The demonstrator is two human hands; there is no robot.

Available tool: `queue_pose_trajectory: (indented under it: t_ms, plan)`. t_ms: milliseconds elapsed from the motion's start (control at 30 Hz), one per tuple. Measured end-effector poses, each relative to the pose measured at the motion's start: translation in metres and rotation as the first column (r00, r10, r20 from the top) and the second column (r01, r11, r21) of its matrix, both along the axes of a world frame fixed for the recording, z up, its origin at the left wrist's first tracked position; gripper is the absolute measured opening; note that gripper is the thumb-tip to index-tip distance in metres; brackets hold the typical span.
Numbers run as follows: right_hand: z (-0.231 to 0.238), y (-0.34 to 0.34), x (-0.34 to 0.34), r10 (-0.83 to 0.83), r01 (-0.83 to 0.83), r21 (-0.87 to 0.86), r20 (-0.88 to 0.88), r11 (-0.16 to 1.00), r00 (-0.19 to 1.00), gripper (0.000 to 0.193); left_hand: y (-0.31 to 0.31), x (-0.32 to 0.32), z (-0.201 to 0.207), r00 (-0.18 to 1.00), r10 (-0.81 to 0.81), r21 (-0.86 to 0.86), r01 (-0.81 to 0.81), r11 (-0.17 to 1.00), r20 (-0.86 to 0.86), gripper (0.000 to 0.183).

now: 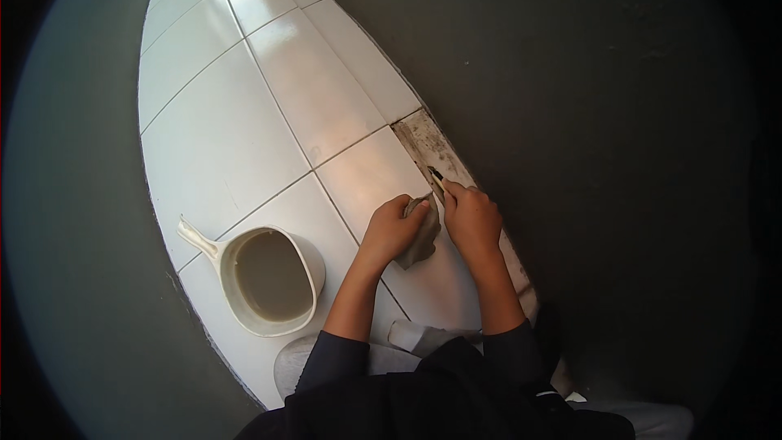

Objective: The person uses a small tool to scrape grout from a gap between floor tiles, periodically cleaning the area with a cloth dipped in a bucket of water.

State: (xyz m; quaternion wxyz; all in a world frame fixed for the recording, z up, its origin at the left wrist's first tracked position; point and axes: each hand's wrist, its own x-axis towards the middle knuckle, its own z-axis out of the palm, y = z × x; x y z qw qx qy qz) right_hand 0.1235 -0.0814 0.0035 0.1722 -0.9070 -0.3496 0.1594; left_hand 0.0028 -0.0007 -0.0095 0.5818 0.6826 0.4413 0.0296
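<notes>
My left hand (395, 226) is closed around a crumpled grey-brown rag (419, 246), which hangs below the fingers over the white tiles. Just to its right, my right hand (472, 216) grips a slim, yellowish tool with a dark tip (437, 177); its exact kind is too small to make out. That tip rests at or just above the stained strip (419, 143) along the right edge of the tiled surface, where the tile is dark and dirty. The two hands are close together, fingertips nearly touching.
A white plastic dipper (305, 257) with greyish liquid stands on the tiles at the left, handle pointing up-left. White tiles (220, 122) with dark joints stretch away to the far end. Dark grey floor (603, 155) lies on the right. Light grey trousers (297, 363) show near me.
</notes>
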Motion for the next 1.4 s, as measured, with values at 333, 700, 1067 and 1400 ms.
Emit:
queue_pose_trajectory:
  t_ms: [333, 700, 1067, 1400]
  plan:
    - [0.008, 0.033, 0.018, 0.052, -0.049, -0.052, 0.048, 0.997, 0.997, 0.026, 0.002, 0.002, 0.009, 1.0, -0.02, 0.015, 0.02, 1.0, 0.002, 0.038]
    - [0.007, 0.052, 0.034, 0.037, -0.036, -0.026, 0.056, 0.999, 0.998, 0.028, -0.001, 0.008, 0.009, 0.998, -0.065, 0.014, 0.065, 0.998, -0.007, 0.039]
    - [0.004, 0.017, 0.026, 0.006, -0.006, -0.004, 0.065, 1.0, 0.998, 0.024, -0.003, 0.008, 0.012, 0.997, -0.072, 0.025, 0.072, 0.997, 0.001, 0.039]
    - [-0.013, -0.002, 0.008, 0.113, -0.113, 0.028, 0.009, 0.993, 0.994, 0.031, 0.0, 0.004, 0.013, 1.0, -0.028, 0.028, 0.028, 0.999, -0.001, 0.04]
